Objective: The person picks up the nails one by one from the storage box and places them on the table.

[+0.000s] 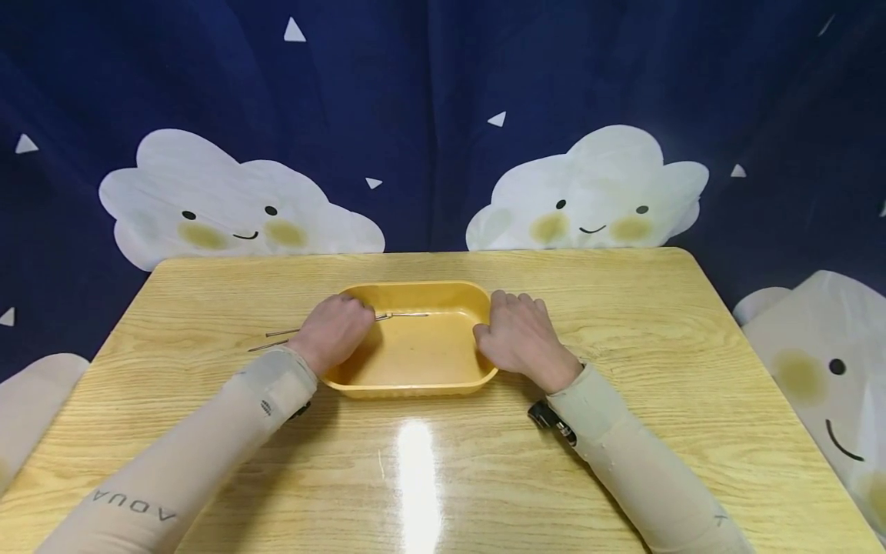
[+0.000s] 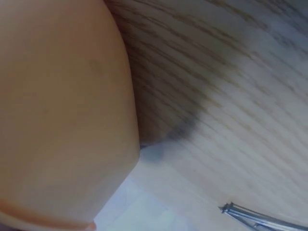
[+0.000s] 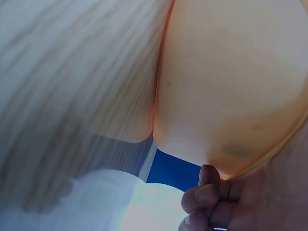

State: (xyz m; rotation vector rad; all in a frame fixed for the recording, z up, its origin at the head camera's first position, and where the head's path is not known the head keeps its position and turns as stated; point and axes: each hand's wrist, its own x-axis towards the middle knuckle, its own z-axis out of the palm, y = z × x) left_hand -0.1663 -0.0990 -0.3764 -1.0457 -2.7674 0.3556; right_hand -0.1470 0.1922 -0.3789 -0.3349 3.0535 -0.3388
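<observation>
A yellow plastic tray [image 1: 415,387] with rounded corners and raised walls is held at both ends. My left hand [image 1: 337,327] grips its left end, the fingers bent over the rim. At the opposite end my right hand [image 1: 517,332] grips the rim, thumb toward the inside; curled fingers [image 3: 207,192] show beside the tray wall [image 3: 226,72] in the right wrist view. A thin metal tool [image 1: 408,315] appears inside the tray near its back wall. Thin metal rods [image 1: 280,333] stick out left of my left hand, partly hidden by it.
The wooden table [image 1: 623,323] spreads around the tray, with its far edge before a dark blue curtain [image 1: 429,115] printed with clouds. In the left wrist view a slim metal tool [image 2: 262,219] lies at the lower right, outside the tray wall.
</observation>
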